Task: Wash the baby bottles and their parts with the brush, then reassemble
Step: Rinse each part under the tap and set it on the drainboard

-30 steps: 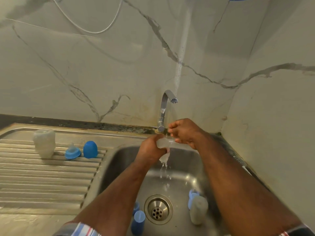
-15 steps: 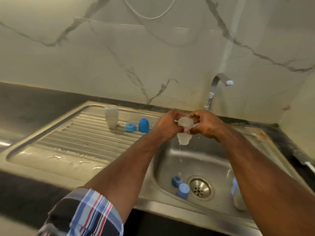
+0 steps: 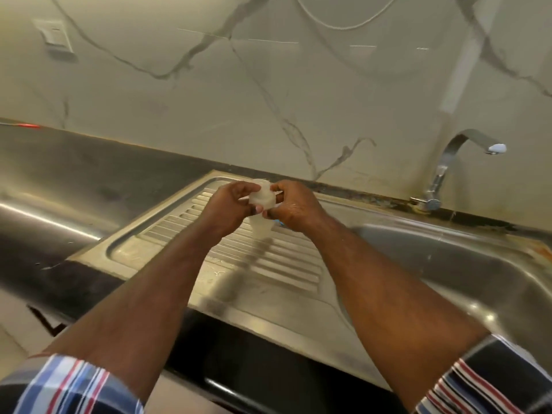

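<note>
**A:** so what's changed in the last second? A moment ago both hands were under the tap over the basin, rinsing that cloudy part.

**B:** yeah, now they've swung left. The left hand and right hand are up over the far end of the ribbed drainboard, each with a narrow grip, fingers pinching the translucent bottle part between them. The tap is off to the right, well apart, and I can't see water hitting the part anymore.

**A:** meaning the rinse on that piece is done?

**B:** that's my read. Looks like it's headed for the drainboard with the other washed bits. There's a pale bottle standing just below the hands and a sliver of blue peeking under the right hand. Reassembly doesn't look started.

**A:** any brand or writing?

**B:** nothing readable. The part is plain and a bit blurred, and the wall switch far left has no legible marking.
</note>
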`<state>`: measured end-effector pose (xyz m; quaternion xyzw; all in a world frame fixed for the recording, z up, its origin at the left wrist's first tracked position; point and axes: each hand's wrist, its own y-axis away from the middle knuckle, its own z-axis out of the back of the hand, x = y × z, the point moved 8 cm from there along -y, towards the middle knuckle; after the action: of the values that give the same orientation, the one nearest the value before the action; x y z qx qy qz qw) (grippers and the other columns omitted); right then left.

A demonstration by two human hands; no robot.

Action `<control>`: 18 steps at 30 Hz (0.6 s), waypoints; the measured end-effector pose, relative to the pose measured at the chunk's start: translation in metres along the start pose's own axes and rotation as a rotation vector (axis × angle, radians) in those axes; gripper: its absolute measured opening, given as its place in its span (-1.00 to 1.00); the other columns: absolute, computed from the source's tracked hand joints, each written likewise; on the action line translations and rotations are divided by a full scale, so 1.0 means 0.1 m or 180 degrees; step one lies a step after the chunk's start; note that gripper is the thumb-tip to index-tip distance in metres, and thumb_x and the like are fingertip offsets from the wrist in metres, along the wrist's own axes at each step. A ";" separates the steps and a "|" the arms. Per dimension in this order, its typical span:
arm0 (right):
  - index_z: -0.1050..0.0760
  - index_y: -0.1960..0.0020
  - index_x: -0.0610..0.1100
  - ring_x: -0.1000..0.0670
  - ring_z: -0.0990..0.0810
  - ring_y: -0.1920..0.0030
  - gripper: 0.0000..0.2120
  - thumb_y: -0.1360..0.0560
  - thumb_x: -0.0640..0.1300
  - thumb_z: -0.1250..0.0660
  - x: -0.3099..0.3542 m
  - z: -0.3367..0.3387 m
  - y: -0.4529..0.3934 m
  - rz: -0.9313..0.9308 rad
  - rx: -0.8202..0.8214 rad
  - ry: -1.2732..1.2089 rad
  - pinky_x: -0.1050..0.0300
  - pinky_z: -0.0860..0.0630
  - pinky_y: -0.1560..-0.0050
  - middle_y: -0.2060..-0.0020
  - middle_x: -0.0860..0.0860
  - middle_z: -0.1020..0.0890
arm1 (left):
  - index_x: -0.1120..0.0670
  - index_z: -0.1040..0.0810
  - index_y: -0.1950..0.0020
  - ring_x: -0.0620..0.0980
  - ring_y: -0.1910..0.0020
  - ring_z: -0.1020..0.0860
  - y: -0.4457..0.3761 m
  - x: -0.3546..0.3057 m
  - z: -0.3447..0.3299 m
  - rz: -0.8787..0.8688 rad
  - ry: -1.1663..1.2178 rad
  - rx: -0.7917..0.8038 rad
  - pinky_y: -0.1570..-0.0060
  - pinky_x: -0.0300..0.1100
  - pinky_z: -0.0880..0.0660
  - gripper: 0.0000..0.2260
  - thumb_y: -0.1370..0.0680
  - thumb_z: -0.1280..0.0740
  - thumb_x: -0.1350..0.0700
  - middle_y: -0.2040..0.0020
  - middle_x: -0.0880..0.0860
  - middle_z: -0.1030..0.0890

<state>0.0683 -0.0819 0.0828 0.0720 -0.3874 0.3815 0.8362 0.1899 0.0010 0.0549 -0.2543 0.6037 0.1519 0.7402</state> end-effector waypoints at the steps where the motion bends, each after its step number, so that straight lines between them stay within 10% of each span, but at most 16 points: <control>1: -0.46 -0.38 -0.15 -0.10 -0.64 -0.11 -0.36 -0.35 -0.18 -0.59 0.03 -0.08 -0.04 -0.0010 0.0026 0.0036 -0.11 -0.58 -0.17 -0.14 -0.11 -0.66 | 0.25 -0.55 -0.23 0.07 -0.14 -0.65 0.00 0.05 0.07 0.0008 0.0043 -0.0013 -0.12 -0.17 -0.61 -0.64 -0.48 -0.41 0.49 -0.30 0.20 -0.59; 18: -0.33 -0.48 -0.09 -0.09 -0.56 -0.22 -0.31 -0.43 -0.21 -0.54 0.02 -0.23 -0.07 -0.0277 0.0152 0.0236 0.01 -0.53 -0.22 -0.29 -0.09 -0.56 | -0.10 -0.64 -0.27 -0.01 -0.25 -0.59 -0.02 0.08 0.13 -0.0065 -0.0905 -0.0138 -0.29 0.07 -0.53 -0.56 -0.44 -0.57 0.20 -0.27 -0.03 -0.63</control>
<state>0.0873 -0.0758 0.0695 0.0946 -0.3433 0.3563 0.8638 0.2033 0.0054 0.0497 -0.2523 0.4866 0.1919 0.8141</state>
